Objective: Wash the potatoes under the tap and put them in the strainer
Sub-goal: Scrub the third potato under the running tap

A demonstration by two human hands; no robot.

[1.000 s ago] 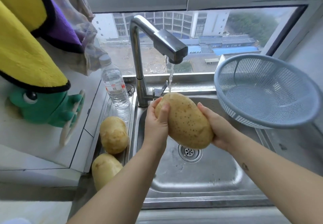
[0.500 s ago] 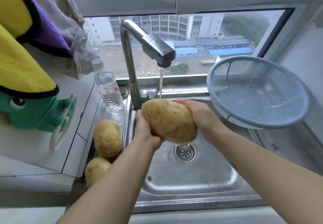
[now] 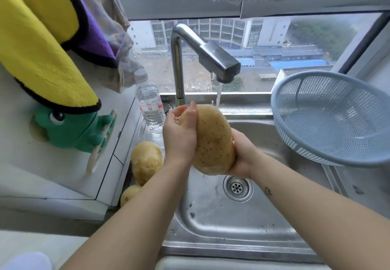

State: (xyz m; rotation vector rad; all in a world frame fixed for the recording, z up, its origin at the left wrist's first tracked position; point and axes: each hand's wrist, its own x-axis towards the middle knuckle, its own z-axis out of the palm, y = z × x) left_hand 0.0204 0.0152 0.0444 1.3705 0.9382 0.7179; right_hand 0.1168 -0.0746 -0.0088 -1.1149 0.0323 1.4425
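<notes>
Logging the step as wash, not transfer. Agree? (A)

Agree. The potato (image 3: 213, 141) is at centre frame, held above the sink (image 3: 232, 225) and clear of the basin. Its top end is raised under the tap (image 3: 211, 56), and water (image 3: 219, 95) runs in a thin stream. (B)

Hands? (A)

The left hand (image 3: 181, 134) wraps the upper left flank, fingers curled over the top end. The right hand (image 3: 242, 155) cups the lower right end from beneath, its fingertips hidden behind the potato. Both grip; neither is spread. (B)

Does the stream reach the skin? (A)

It appears to land on the top right edge, though from this angle it might fall just behind. (B)

Progress? (A)

Early, by my judgement. The strainer (image 3: 337, 122), at right of frame, sits tilted against the sink's edge and holds nothing. A second potato (image 3: 146, 162) and a third potato (image 3: 129, 194) wait on the steel ledge at lower left, just below the water bottle (image 3: 149, 105). (B)

Next move? (A)

Judgement only:
- Turn the potato so the far side gets wet.
- Carry it right, over the strainer rim.
- Set it down rather than drop it, because the strainer looks light and is already tilted, so a heavy potato could tip it.
- Keep both hands on until it is over the mesh, because wet skin is likely to be slippery. (B)
</notes>
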